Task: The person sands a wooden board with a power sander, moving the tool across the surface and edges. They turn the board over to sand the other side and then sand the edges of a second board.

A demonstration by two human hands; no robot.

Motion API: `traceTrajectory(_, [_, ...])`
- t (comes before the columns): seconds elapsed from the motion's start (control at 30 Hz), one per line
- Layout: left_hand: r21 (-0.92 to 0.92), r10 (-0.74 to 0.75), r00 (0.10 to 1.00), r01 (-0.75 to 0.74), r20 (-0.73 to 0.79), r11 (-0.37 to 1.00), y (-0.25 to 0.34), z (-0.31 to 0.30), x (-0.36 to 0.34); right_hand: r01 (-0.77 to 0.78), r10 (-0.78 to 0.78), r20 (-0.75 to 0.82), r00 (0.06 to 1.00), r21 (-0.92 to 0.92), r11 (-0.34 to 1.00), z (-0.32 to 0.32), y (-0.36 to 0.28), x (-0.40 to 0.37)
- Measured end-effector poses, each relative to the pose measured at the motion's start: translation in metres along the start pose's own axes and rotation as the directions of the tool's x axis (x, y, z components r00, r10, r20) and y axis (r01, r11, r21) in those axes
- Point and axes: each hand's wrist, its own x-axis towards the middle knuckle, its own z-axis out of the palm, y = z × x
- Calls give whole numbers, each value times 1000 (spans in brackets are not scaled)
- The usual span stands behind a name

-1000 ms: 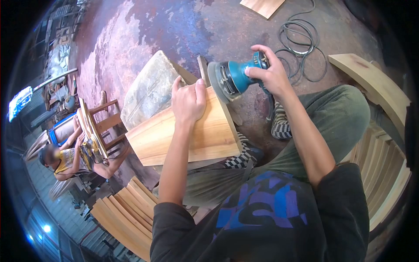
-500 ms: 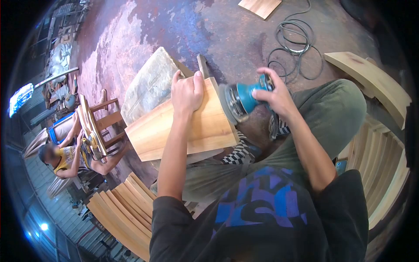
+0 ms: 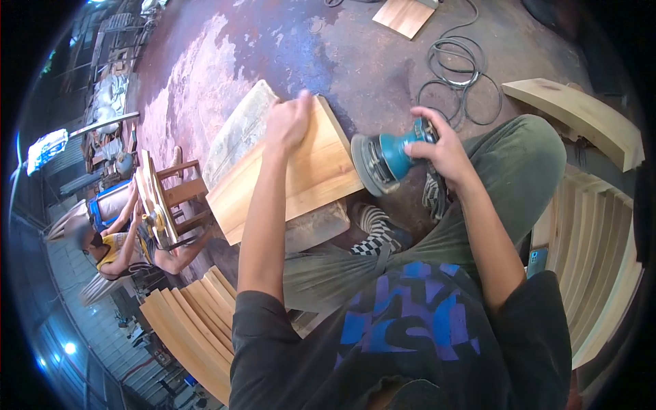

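Observation:
A pale wooden board (image 3: pixel 314 171) with a clear grain lies slanted over a worn, whitish block (image 3: pixel 239 126). My left hand (image 3: pixel 288 124), a little blurred, grips the board at its far edge. In my right hand (image 3: pixel 445 154) is a teal orbital sander (image 3: pixel 396 156), fingers wrapped round its body. Its round pad faces the board's right end, close beside it. Under the board's near side, more of the dusty support (image 3: pixel 318 229) shows.
Curved wooden pieces are stacked at lower left (image 3: pixel 188 328) and right (image 3: pixel 591 253), with another curved piece (image 3: pixel 574 116) above. A coiled cable (image 3: pixel 454 72) and small board (image 3: pixel 404 17) lie on the floor. At left, a person (image 3: pixel 119 242) works at a wooden frame.
The board's right end has shifted up and left, away from the sander's pad. My left hand has moved up with it. The sander sits slightly farther right, and more of the support shows.

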Motion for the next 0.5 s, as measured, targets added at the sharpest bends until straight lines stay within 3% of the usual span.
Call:
traceTrajectory(0.13, [-69, 44, 999, -43, 12, 997, 7, 10, -1, 101, -99, 25, 995, -90, 991, 9, -5, 51])
traceTrajectory(0.2, [-48, -190, 981, 191, 28, 980, 16, 9, -6, 64, -59, 88, 994, -47, 997, 15, -4, 64])
traceTrajectory(0.33, [-34, -197, 980, 198, 24, 980, 4, 17, -5, 114, -110, 54, 992, -76, 991, 19, 5, 66])
traceTrajectory(0.5, [-22, -220, 975, 220, 21, 975, 9, 13, -5, 56, -53, 22, 998, -129, 990, 14, 14, 55])
